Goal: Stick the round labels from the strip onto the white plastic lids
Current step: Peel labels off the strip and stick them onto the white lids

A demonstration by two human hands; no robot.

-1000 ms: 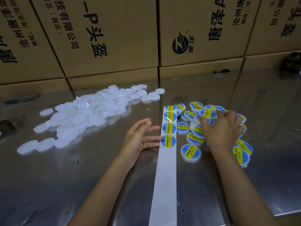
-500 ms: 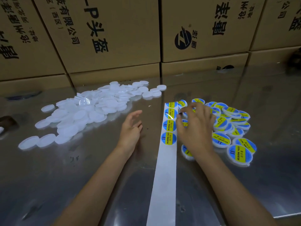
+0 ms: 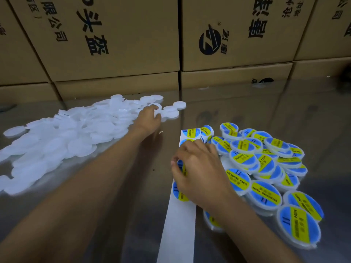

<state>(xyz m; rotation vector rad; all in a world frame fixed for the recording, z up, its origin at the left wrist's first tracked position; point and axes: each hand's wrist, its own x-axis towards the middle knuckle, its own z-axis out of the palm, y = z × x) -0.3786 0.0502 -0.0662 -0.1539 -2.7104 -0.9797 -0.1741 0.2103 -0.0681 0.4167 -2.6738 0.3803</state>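
Two hands are at work in the single head view, each on its own half of the job. The left hand is stretched far forward and to the left, at the near-right edge of the heap of bare white lids that spreads over the left of the steel tabletop. Its fingers are curled down around one lid at the heap's fringe, apparently gripping it, though the fingertips are hidden under the knuckles.

The right hand sits close in, on top of the label strip. Its thumb and forefinger pinch the edge of a blue and yellow round label, which stands partly lifted off the backing. More labels show on the strip beyond and beneath the hand; the near part of the strip is bare white paper.

The strip's long axis runs from the near edge away toward the cardboard boxes at the back. The relation that matters: the picked lid lies up and to the left of the pinched label, across open tabletop, so the lid probably has to travel back and rightward to meet it. The left hand is the one on that lid; the right is nearer the strip.

To the right of the strip lies a pile of already labelled lids, overlapping one another, so the task looks well under way, with many bare lids left.
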